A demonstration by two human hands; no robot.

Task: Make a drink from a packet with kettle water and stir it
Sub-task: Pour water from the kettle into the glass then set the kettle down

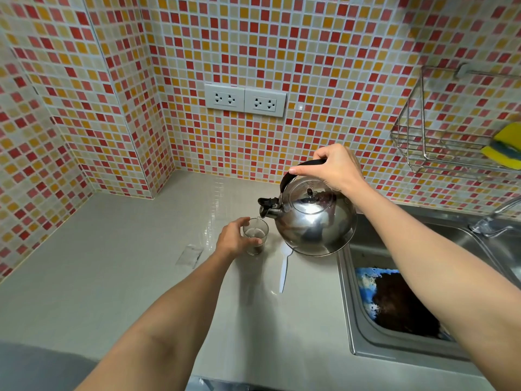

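Observation:
A small clear glass (257, 235) stands on the grey counter with dark powder at its bottom. My left hand (235, 239) wraps around its left side. My right hand (329, 167) grips the black handle of a shiny steel kettle (314, 220), held tilted above the counter with its spout over the glass. A thin stream of water runs from the spout into the glass. A white plastic spoon (284, 268) lies on the counter just right of the glass, partly under the kettle. A torn clear packet (189, 255) lies flat to the left.
A steel sink (351, 306) sits at the right with a blue and dark mass inside, and a tap (492, 218) behind it. A wire rack (439, 131) holding yellow sponges hangs on the tiled wall. Two wall sockets (244, 99) are above the counter (112, 277).

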